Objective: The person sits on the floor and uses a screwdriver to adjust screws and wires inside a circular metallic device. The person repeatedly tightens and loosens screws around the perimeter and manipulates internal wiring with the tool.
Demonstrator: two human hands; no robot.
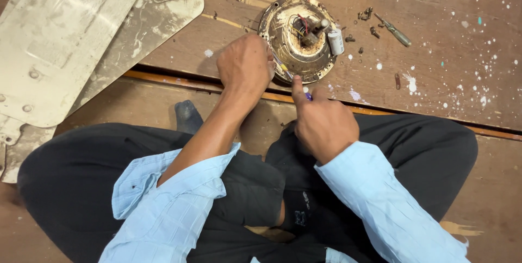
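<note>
Motor housing point(296, 37) already stripped, loose screws point(365, 15) right of it; left hand point(246, 67) fingers pinch its wires point(283, 67), right hand point(321, 121) fingers grip a tool point(307, 95); repair looks unfinished

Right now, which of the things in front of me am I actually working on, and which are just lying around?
In use:
- round fan motor housing, left hand against its rim
- small screwdriver at the rim, right hand on it

Lying about:
- fan blades
- spare screwdriver
- loose screws
- white capacitor, resting on the housing
</note>
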